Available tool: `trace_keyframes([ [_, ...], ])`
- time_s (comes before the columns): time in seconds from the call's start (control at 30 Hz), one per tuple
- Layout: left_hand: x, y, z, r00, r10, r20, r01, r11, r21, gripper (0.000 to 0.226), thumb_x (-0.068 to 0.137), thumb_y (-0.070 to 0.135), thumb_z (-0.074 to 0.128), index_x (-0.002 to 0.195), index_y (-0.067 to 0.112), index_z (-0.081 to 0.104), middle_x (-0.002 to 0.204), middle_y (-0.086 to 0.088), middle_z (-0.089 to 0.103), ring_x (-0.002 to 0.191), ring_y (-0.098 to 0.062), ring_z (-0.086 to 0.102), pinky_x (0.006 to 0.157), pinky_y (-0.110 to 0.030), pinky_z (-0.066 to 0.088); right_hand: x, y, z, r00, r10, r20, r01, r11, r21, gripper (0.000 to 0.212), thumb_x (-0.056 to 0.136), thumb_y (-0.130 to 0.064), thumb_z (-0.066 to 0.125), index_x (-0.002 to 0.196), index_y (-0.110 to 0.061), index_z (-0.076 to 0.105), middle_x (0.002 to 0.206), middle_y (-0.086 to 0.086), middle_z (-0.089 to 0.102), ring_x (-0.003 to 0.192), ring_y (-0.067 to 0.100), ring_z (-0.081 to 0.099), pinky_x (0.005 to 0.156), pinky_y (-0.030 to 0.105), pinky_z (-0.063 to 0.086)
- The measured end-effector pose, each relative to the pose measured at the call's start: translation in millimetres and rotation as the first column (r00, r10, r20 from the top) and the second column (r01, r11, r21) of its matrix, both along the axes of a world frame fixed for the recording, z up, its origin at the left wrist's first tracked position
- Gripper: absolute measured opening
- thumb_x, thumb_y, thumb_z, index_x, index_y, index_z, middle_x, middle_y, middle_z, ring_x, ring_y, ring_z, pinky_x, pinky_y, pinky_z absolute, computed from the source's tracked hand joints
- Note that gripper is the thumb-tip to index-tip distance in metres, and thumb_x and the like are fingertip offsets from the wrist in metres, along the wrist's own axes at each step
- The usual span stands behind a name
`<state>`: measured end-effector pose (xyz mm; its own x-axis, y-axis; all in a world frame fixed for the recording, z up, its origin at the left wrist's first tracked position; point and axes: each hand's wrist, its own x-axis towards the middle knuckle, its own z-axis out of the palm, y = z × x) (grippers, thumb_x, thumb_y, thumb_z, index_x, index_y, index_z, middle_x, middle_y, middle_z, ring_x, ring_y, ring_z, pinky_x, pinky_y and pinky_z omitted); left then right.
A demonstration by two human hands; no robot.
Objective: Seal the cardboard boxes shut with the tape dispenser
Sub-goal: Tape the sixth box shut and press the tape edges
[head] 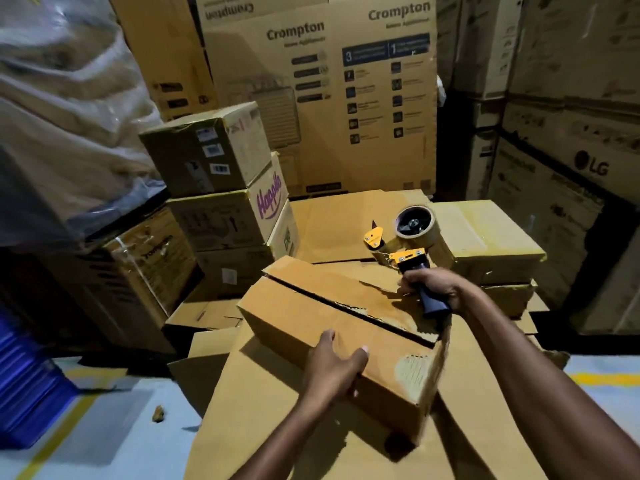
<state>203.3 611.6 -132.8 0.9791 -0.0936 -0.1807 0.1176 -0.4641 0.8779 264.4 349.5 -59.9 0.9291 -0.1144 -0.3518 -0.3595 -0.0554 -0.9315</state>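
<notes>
A long brown cardboard box (298, 313) lies on flattened cardboard in the middle, its top flaps folded down with a dark seam running along its length. My left hand (334, 367) grips the box's near top edge, thumb on top. My right hand (431, 289) grips the dark handle of a yellow tape dispenser (401, 251) with a brown tape roll (415, 225), held above the box's far right end. A strip of brown tape runs down the box's right end near that hand.
Flattened cardboard sheets (263, 427) cover the floor under the box. A stack of smaller boxes (225, 199) stands left, a large Crompton carton (346, 98) behind, LG cartons (571, 150) right. Another closed box (485, 240) sits behind the dispenser. Plastic-wrapped goods (62, 116) rise at left.
</notes>
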Motion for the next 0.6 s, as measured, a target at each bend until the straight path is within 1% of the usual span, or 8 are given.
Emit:
trace_keyframes([
  [0.07, 7, 0, 0, 0.979, -0.013, 0.201, -0.042, 0.963, 0.265, 0.064, 0.086, 0.057, 0.073, 0.139, 0.023, 0.061, 0.122, -0.001, 0.072, 0.098, -0.013, 0.072, 0.078, -0.027, 0.061, 2, -4, -2, 1.0, 0.027, 0.015, -0.026, 0.998, -0.05, 0.017, 0.095, -0.016, 0.069, 0.103, -0.003, 0.077, 0.104, 0.015, 0.078, 0.105, 0.032, 0.069, 0.11, 0.047, 0.048],
  [0.1, 11, 1, 2, 0.961, -0.022, 0.274, -0.069, 0.946, 0.318, 0.056, 0.087, 0.056, 0.073, 0.131, 0.022, 0.069, 0.12, 0.001, 0.074, 0.098, -0.009, 0.071, 0.079, -0.024, 0.059, 2, -3, -1, 0.998, 0.044, 0.041, -0.041, 0.996, -0.077, 0.017, 0.094, -0.019, 0.071, 0.101, -0.005, 0.078, 0.103, 0.012, 0.079, 0.108, 0.031, 0.07, 0.108, 0.048, 0.048],
  [0.2, 28, 11, 9, 0.908, -0.04, 0.417, -0.135, 0.914, 0.382, 0.039, 0.089, 0.052, 0.071, 0.114, 0.022, 0.077, 0.097, 0.003, 0.078, 0.079, -0.003, 0.068, 0.072, -0.025, 0.059, 7, 11, 4, 0.988, 0.08, 0.134, -0.068, 0.993, -0.096, 0.023, 0.09, -0.026, 0.078, 0.105, -0.009, 0.076, 0.103, 0.009, 0.079, 0.105, 0.028, 0.072, 0.101, 0.046, 0.051],
  [0.27, 44, 19, 8, 0.88, -0.054, 0.472, -0.153, 0.909, 0.389, 0.036, 0.09, 0.05, 0.072, 0.113, 0.023, 0.077, 0.093, 0.007, 0.073, 0.081, -0.002, 0.064, 0.076, -0.028, 0.058, 10, 24, 6, 0.98, 0.1, 0.17, -0.118, 0.988, 0.095, 0.024, 0.095, -0.022, 0.073, 0.111, -0.005, 0.07, 0.11, 0.016, 0.077, 0.096, 0.027, 0.073, 0.093, 0.045, 0.056],
  [0.33, 63, 28, 6, 0.86, -0.083, 0.503, -0.143, 0.908, 0.395, 0.034, 0.09, 0.048, 0.072, 0.112, 0.023, 0.076, 0.099, 0.012, 0.066, 0.098, -0.006, 0.059, 0.091, -0.036, 0.054, 14, 39, 8, 0.983, 0.157, 0.098, -0.183, 0.904, 0.386, 0.019, 0.098, -0.018, 0.066, 0.11, -0.002, 0.065, 0.093, 0.015, 0.072, 0.075, 0.021, 0.068, 0.07, 0.034, 0.059],
  [0.43, 90, 38, 7, 0.845, -0.136, 0.518, -0.114, 0.9, 0.422, 0.033, 0.096, 0.04, 0.068, 0.123, 0.022, 0.071, 0.119, 0.007, 0.064, 0.121, -0.012, 0.052, 0.107, -0.037, 0.041, 24, 61, 3, 0.982, 0.188, -0.02, -0.145, 0.817, 0.558, 0.013, 0.094, -0.018, 0.068, 0.089, -0.011, 0.058, 0.061, -0.003, 0.045, 0.044, 0.007, 0.043, 0.039, 0.019, 0.039],
  [0.53, 114, 52, 8, 0.844, -0.249, 0.476, -0.006, 0.881, 0.472, 0.046, 0.103, 0.039, 0.057, 0.146, 0.024, 0.055, 0.153, 0.007, 0.048, 0.149, -0.011, 0.03, 0.122, -0.037, 0.017, 38, 86, -5, 0.981, 0.164, -0.1, -0.06, 0.755, 0.652, 0.024, 0.091, -0.017, 0.067, 0.074, -0.017, 0.051, 0.051, -0.008, 0.037, 0.035, 0.005, 0.033, 0.033, 0.019, 0.029],
  [0.6, 130, 61, 5, 0.809, -0.384, 0.445, 0.105, 0.84, 0.532, 0.055, 0.107, 0.045, 0.047, 0.157, 0.024, 0.039, 0.167, 0.007, 0.03, 0.157, -0.007, 0.009, 0.127, -0.037, 0.002, 44, 99, -7, 0.976, 0.186, -0.111, -0.045, 0.676, 0.736, 0.027, 0.093, -0.019, 0.063, 0.072, -0.018, 0.047, 0.05, -0.009, 0.035, 0.034, 0.005, 0.031, 0.032, 0.02, 0.029],
])
